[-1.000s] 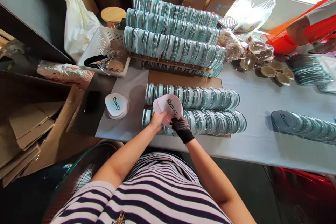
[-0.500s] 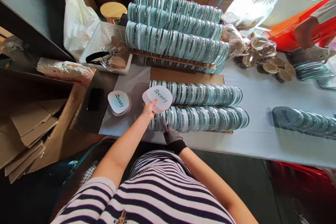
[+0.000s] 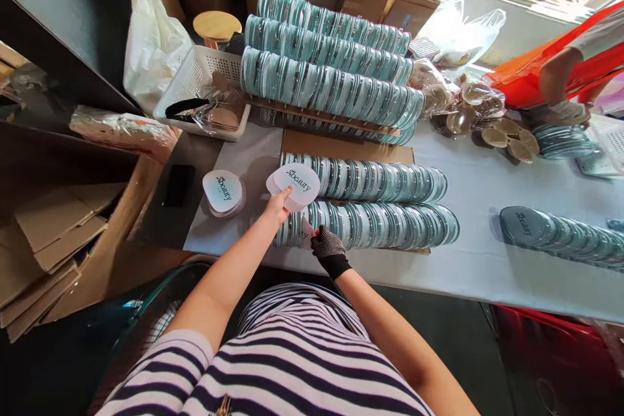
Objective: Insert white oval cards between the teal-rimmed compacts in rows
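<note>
My bare left hand (image 3: 277,206) is closed on a small stack of white rounded cards (image 3: 298,183) printed "beauty", thumb on top. Wearing a black dotted half-finger glove, my right hand (image 3: 326,242) pinches a single white card (image 3: 307,229) with the same print, which stands tilted against the near row of round clear-and-teal discs (image 3: 385,224). Behind that row lies a second row of the same discs (image 3: 370,177). Another stack of white cards (image 3: 223,192) rests on the table to the left of my left hand.
More disc rows (image 3: 331,84) are piled at the back beside a white perforated basket (image 3: 238,130). A black phone (image 3: 178,186) lies at left. To the right are a disc row (image 3: 556,234) and brown oval pieces (image 3: 494,137). A co-worker's gloved hand (image 3: 568,110) touches discs.
My right hand has moved slightly, turning the pinched card so that its print shows. My left hand still holds its stack in nearly the same place. The camera view has shifted a little.
</note>
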`<state>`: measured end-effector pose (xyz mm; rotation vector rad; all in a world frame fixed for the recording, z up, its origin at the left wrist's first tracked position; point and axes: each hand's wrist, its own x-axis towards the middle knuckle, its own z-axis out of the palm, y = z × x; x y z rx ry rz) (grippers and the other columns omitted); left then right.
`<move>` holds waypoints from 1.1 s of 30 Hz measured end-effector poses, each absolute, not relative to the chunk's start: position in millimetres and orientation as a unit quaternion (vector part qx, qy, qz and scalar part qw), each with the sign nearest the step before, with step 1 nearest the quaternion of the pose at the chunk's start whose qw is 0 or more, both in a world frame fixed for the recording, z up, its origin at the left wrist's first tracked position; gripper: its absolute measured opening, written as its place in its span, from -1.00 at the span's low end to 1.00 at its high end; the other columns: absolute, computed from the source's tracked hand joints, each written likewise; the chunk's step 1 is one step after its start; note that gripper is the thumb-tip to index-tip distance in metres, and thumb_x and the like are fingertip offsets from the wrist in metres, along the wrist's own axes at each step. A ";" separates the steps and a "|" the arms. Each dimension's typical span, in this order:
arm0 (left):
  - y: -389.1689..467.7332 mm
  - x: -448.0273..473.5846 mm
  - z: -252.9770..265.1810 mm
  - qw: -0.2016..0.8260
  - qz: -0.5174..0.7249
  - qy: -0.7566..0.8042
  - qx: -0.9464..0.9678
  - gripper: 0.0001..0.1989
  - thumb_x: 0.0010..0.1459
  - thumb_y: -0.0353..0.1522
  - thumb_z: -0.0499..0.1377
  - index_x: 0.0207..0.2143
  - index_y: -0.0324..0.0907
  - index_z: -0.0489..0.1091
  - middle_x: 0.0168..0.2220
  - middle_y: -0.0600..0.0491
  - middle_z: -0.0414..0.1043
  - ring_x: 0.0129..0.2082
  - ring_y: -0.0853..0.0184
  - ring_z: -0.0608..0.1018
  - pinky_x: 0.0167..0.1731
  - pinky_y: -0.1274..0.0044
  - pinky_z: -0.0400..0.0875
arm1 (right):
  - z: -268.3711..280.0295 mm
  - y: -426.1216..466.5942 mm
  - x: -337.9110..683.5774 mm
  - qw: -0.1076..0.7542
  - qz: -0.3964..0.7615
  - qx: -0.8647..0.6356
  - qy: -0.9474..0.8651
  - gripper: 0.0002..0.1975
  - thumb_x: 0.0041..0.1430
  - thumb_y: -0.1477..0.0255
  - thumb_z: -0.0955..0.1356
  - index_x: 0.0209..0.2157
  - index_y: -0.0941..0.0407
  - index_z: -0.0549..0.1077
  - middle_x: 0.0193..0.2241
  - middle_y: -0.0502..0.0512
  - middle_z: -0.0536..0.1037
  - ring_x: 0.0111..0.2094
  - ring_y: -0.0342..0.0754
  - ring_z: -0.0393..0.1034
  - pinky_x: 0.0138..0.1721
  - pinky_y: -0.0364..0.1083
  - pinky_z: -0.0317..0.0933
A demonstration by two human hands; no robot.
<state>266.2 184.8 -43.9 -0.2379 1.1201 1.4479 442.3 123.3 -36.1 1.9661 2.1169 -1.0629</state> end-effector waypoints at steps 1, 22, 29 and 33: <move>185.1 265.6 -44.1 0.606 0.622 0.484 -0.107 -0.71 0.08 -0.53 0.27 -0.10 -0.22 0.46 -0.13 -0.09 0.58 -0.09 0.15 0.59 -0.01 0.19 0.47 | -35.8 124.6 441.1 0.030 -0.360 0.632 0.685 -0.90 0.27 0.42 0.25 -0.29 0.14 0.36 -0.43 0.02 0.55 -0.53 -0.22 0.38 -0.46 -0.23 0.09; 190.5 262.2 -47.4 0.608 0.614 0.486 -0.131 -0.69 0.06 -0.49 0.30 -0.10 -0.18 0.45 -0.11 -0.09 0.56 -0.05 0.11 0.57 -0.04 0.19 0.50 | -31.5 128.2 416.7 0.182 -0.243 0.526 0.795 -0.73 0.30 0.50 0.18 -0.21 0.17 0.49 -0.27 0.35 0.58 -0.18 0.13 0.51 -0.16 0.06 0.32; 186.3 268.8 -44.1 0.580 0.638 0.492 -0.121 -0.68 0.06 -0.51 0.29 -0.10 -0.18 0.45 -0.03 -0.08 0.53 -0.01 0.16 0.55 0.00 0.25 0.48 | -24.6 136.6 431.7 0.107 -0.534 0.515 0.662 -0.70 0.32 0.45 0.14 -0.07 0.22 0.41 -0.39 0.13 0.54 -0.39 -0.11 0.47 -0.32 -0.12 0.33; 185.0 275.6 -43.5 0.553 0.662 0.494 -0.111 -0.67 0.07 -0.52 0.28 -0.07 -0.18 0.44 0.01 -0.07 0.51 0.01 0.20 0.54 0.03 0.30 0.45 | -16.6 147.6 439.0 0.145 -0.667 0.478 0.553 -0.64 0.32 0.29 0.16 0.01 0.18 0.36 -0.61 -0.05 0.45 -0.66 -0.18 0.27 -0.53 -0.17 0.24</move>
